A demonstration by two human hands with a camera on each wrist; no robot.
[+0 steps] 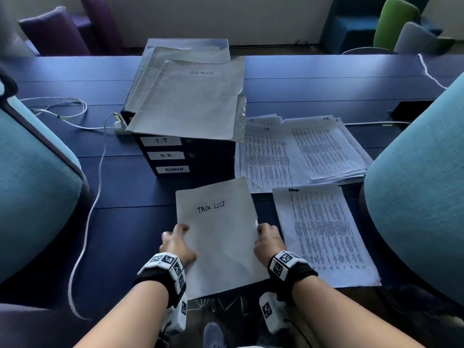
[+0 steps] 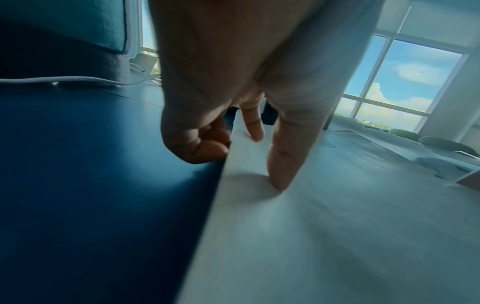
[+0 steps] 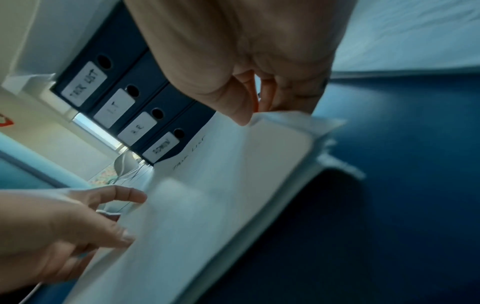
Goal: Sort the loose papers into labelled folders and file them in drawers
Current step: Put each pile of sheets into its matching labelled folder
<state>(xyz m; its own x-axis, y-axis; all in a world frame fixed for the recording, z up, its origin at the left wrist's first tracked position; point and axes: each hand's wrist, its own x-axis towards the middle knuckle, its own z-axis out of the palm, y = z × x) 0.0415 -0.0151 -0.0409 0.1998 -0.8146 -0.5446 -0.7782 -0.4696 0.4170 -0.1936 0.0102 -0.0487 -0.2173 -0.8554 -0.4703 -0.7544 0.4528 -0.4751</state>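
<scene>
Both forearms reached forward side by side over the near edge of the dark blue surface [image 1: 120, 187], each wrist wearing a black band with a marked white block. The left hand [image 1: 175, 244] sat at the left edge of the folder marked TASK LIST [image 1: 221, 237]; in the left wrist view its thumb and one finger pressed down on the cover while the other fingers [image 2: 207, 148] curled against the edge, so it pinched that edge. The right hand [image 1: 268, 241] was at the folder's right edge, and the right wrist view showed its thumb and fingers [image 3: 241, 111] closed on the corner of the cover and the sheets under it, lifting that side slightly off the surface. The folder lay straight ahead between the two hands. Just right of it lay one printed sheet headed ADMIN [image 1: 324, 234]. Beyond that sat two overlapping piles of printed papers [image 1: 301, 151], headed I.T. and H.R. Behind the folder stood one dark drawer unit [image 1: 200, 156]; the right wrist view showed four labelled drawers, TASK LIST, I.T, H.R and ADMIN from top to bottom. On its top lay three grey folders [image 1: 190, 96], fanned, the nearest marked ADMIN. A white cable [image 1: 98, 172] ran along the left of the surface. Two teal chairs [image 1: 35, 177] flanked the view.
</scene>
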